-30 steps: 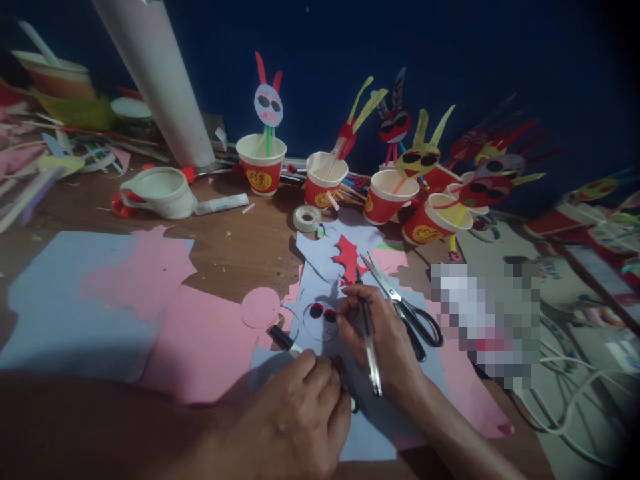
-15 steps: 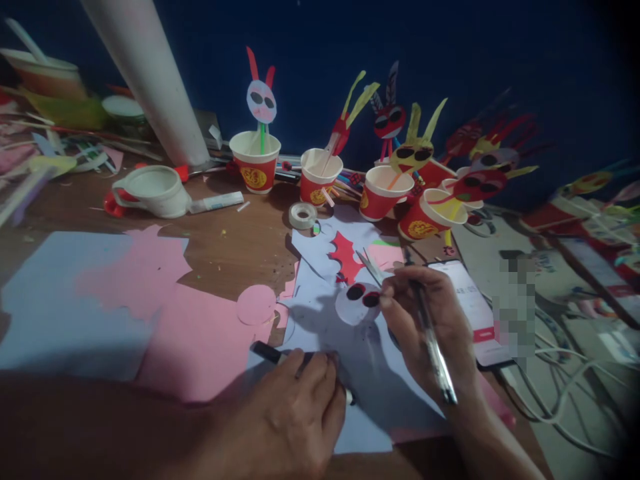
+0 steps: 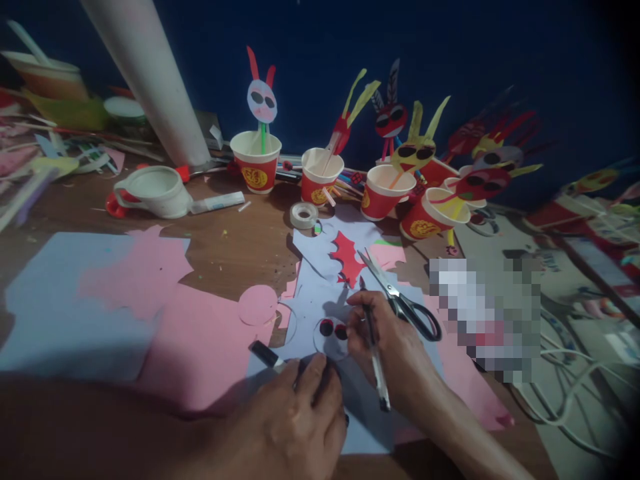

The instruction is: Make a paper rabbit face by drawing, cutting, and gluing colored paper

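Observation:
My left hand (image 3: 305,413) is closed over a black-and-white marker (image 3: 266,355), whose dark end sticks out to the left, above the pale blue paper (image 3: 367,420). In my right hand (image 3: 383,333) a pen (image 3: 375,360) is held, its lower end hanging out below the fingers. Those fingers touch or nearly touch the right edge of a white disc (image 3: 327,341) with two dark, red-edged eye spots. Black-handled scissors (image 3: 393,291) lie partly open just beyond my right hand. Left of them is a red spiky cutout (image 3: 346,257).
Red paper cups (image 3: 256,170) with paper-faced figures line the back. A mug (image 3: 159,193), glue tube (image 3: 217,202) and tape roll (image 3: 303,215) lie before them. Pink paper (image 3: 200,340) and a pink disc (image 3: 257,305) lie left, white cables (image 3: 565,413) right.
My right hand has moved left and down with the pen, uncovering the scissors. The white disc with eye spots has shifted left and down. My left hand has barely moved.

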`<state>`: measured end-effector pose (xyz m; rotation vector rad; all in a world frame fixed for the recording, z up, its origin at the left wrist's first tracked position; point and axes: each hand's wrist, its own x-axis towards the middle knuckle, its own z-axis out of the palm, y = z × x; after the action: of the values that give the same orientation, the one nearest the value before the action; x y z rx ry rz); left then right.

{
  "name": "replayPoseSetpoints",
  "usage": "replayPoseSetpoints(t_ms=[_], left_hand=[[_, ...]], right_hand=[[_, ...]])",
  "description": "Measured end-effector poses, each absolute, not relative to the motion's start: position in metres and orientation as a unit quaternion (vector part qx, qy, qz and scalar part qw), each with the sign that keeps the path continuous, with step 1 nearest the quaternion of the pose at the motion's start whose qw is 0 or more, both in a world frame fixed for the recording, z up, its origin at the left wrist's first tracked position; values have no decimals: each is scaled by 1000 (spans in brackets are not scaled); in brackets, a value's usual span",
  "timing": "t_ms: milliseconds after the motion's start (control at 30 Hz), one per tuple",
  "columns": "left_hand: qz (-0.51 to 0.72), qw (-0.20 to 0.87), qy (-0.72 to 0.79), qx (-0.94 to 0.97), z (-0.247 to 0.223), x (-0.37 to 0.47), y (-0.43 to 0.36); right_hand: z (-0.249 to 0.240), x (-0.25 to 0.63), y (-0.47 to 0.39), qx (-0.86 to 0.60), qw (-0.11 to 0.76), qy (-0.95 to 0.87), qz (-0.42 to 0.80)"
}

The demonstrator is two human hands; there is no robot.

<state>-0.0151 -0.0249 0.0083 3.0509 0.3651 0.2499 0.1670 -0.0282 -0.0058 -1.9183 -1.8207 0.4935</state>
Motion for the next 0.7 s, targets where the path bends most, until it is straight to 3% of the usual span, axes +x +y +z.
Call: replayPoseSetpoints(t_ms=[300, 467, 700], left_hand=[[86, 7, 118, 989, 11, -15, -25], [75, 7, 118, 990, 8, -14, -26], [132, 0, 104, 986, 4, -13, -26]], right_hand=[[0, 166, -30, -663, 213, -695, 176], [-2, 163, -30, -657, 191, -721, 109], [-6, 163, -30, -645, 187, -734, 106]])
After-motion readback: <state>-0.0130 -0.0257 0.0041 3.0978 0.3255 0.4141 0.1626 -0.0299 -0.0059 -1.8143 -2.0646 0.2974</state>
